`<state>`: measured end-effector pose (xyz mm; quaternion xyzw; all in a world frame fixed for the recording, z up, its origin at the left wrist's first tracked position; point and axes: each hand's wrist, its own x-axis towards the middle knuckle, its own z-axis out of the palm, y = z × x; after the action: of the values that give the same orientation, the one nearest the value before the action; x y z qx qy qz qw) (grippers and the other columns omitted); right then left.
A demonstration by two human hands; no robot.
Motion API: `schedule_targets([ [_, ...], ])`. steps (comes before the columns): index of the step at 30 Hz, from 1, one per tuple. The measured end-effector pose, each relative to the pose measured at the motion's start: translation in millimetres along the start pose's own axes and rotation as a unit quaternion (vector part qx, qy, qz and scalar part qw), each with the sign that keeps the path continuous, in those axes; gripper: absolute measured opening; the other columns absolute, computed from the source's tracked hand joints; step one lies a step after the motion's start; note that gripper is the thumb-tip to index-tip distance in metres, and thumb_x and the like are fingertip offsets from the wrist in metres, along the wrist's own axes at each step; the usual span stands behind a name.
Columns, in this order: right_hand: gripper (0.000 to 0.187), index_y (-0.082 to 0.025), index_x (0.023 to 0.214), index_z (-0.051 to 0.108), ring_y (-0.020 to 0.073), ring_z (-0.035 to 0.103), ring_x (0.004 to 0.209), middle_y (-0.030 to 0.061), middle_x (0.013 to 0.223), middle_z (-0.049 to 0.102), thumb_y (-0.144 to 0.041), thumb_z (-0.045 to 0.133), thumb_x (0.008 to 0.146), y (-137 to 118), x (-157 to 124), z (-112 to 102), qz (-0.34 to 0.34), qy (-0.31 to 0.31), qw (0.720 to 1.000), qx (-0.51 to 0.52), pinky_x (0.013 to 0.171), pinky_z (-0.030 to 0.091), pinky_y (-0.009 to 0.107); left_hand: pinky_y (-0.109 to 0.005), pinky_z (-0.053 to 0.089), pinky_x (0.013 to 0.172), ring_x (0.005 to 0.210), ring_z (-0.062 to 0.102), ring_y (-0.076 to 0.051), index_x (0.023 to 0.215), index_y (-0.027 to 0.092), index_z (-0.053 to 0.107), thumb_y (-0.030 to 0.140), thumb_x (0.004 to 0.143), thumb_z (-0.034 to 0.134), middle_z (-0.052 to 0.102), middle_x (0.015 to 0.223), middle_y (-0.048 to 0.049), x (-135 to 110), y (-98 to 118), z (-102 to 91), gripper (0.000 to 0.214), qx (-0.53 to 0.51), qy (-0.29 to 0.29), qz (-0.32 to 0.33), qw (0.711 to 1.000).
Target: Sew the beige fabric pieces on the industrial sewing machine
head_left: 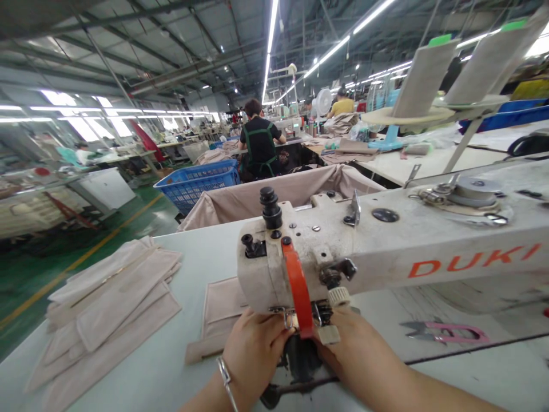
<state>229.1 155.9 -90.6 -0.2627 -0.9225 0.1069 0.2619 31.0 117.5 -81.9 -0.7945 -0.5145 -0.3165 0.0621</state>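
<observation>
A white sewing machine with an orange guard strip stands before me. My left hand, with a silver bracelet at the wrist, is left of the needle area. Its thumb and forefinger come together there, closed on a beige fabric piece that extends leftward under the hand. On the other side, my right hand reaches in close behind the guard and a white knob; its fingertips are hidden. What it touches cannot be made out. The needle itself is also hidden.
Beige fabric pieces are piled at the left. Pink-handled thread snips lie under the machine arm. Behind are a cloth-lined bin, a blue basket and a seated co-worker. Thread cones stand at the right.
</observation>
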Motion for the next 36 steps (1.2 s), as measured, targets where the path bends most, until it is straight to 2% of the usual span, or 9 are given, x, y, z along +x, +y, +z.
schedule_targets([
  [4,0.035,-0.021,0.103,0.068,0.0224,0.067,0.092,0.0067,0.096,0.072,0.002,0.052,0.083,0.7,0.5,0.7,-0.012,0.02,1.0,0.01,0.085,0.056,0.035,-0.034,0.056,0.068,0.07,0.07,-0.02,0.073,0.024,0.069,0.028,0.1,0.047,0.075,0.072,0.0,-1.0,-0.3,1.3,0.036,-0.007,-0.002,-0.007,1.0],
  [8,0.035,-0.021,0.104,0.069,0.0216,0.066,0.098,0.0079,0.104,0.072,0.002,0.053,0.083,0.0,1.8,-0.7,-0.014,0.023,0.999,0.033,0.09,0.055,0.036,-0.036,0.057,0.066,0.071,0.07,-0.023,0.073,0.024,0.071,0.028,0.099,0.048,0.077,0.076,-0.0013,-1.8,-1.0,2.8,0.035,-0.007,-0.004,-0.013,1.0],
  [14,0.028,-0.02,0.101,0.07,0.0226,0.064,0.104,0.007,0.108,0.071,-0.002,0.054,0.088,1.2,-1.3,2.3,0.027,0.015,0.997,0.075,0.095,0.052,0.038,-0.034,0.057,0.068,0.071,0.071,-0.021,0.075,0.025,0.072,0.02,0.094,0.054,0.077,0.076,0.0005,-1.0,-0.9,1.4,0.027,-0.01,-0.007,-0.017,1.0],
  [20,0.021,-0.019,0.095,0.071,0.0236,0.064,0.102,0.0079,0.104,0.072,-0.004,0.056,0.089,-0.7,-0.6,-0.1,0.031,-0.012,0.999,0.031,0.093,0.052,0.037,-0.032,0.058,0.066,0.071,0.072,-0.02,0.075,0.025,0.073,0.017,0.09,0.057,0.078,0.077,0.0008,-0.7,-0.8,2.1,0.023,-0.013,-0.009,-0.018,1.0],
  [29,0.023,-0.02,0.099,0.07,0.0232,0.063,0.103,0.0073,0.106,0.07,-0.005,0.054,0.091,0.4,-2.1,0.6,0.031,0.008,0.998,0.059,0.095,0.052,0.039,-0.035,0.059,0.07,0.075,0.072,-0.022,0.079,0.025,0.075,0.018,0.088,0.06,0.078,0.08,0.0004,-0.4,-2.1,1.3,0.019,-0.016,-0.02,-0.033,0.999],
  [36,0.026,-0.019,0.099,0.071,0.0238,0.063,0.105,0.0082,0.101,0.07,-0.003,0.053,0.089,0.2,-1.7,-0.3,0.036,-0.002,0.998,0.052,0.094,0.053,0.039,-0.035,0.059,0.072,0.078,0.073,-0.022,0.08,0.025,0.076,0.015,0.085,0.065,0.078,0.082,0.0,-0.3,-3.0,1.7,0.015,-0.026,-0.031,-0.043,0.998],
])
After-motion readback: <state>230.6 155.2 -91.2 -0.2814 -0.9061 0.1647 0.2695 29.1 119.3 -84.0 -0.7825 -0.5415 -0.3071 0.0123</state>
